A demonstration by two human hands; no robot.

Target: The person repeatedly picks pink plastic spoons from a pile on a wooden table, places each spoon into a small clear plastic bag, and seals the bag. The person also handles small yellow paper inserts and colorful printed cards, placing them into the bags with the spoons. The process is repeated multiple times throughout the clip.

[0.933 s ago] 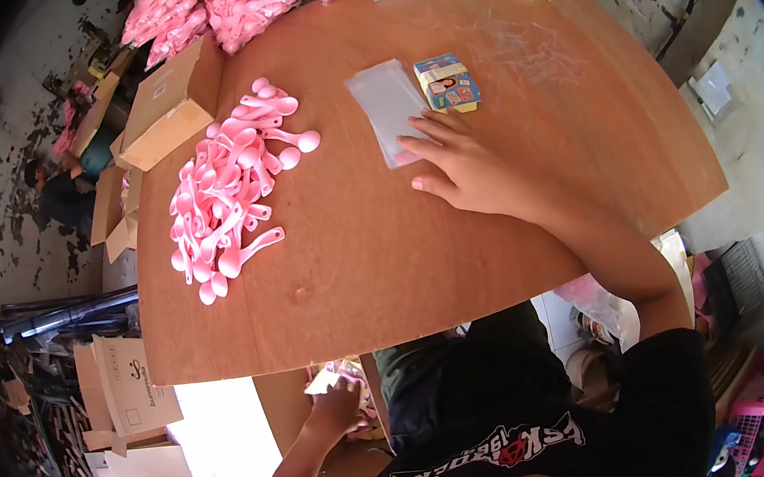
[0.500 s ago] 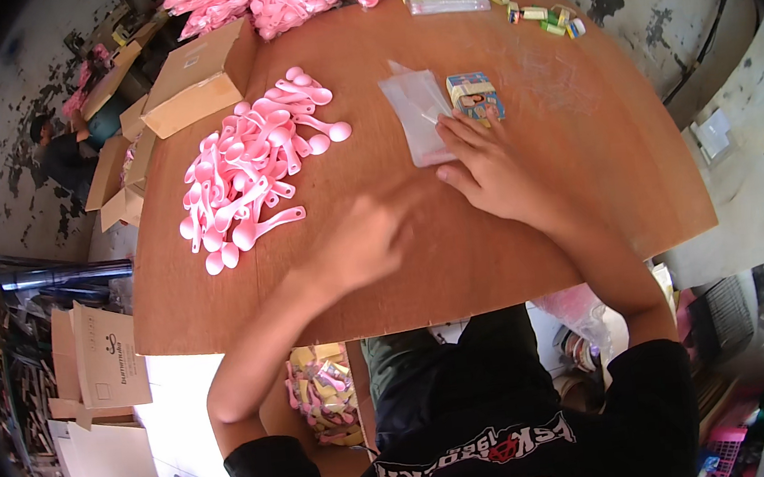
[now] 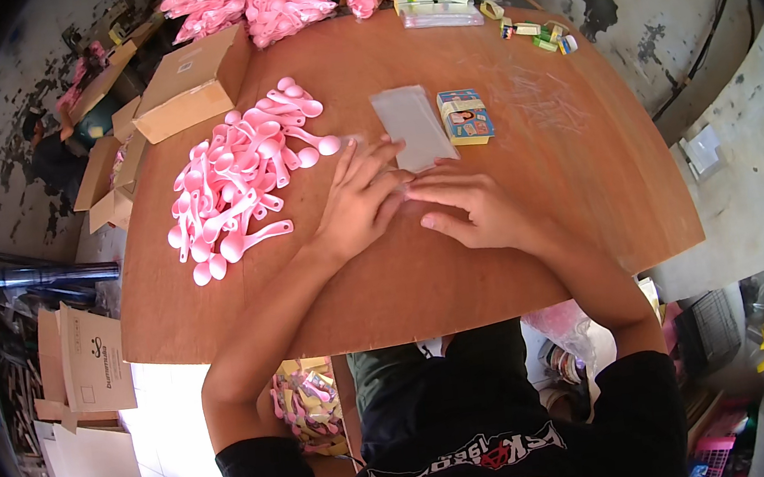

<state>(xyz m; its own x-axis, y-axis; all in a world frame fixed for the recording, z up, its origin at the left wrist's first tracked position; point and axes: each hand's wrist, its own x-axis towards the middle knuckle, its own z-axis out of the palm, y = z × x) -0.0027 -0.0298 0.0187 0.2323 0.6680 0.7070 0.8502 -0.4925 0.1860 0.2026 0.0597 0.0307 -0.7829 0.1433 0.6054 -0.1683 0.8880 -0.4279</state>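
Inside the desk's (image 3: 517,280) near edge, left hand (image 3: 358,202) and right hand (image 3: 480,210) are reaching to the bags (image 3: 412,122). Whether fingers (image 3: 443,194) are gripping, I cannot tell.

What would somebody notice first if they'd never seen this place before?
Probably the messy heap of bright pink plastic spoons on the left part of the brown wooden table. Next might be the bulging clear plastic bags full of pink things along the table's far edge. Nearer the middle, a small blue-and-yellow stack of what look like printed cards sits just right of some flat, see-through plastic sleeves.
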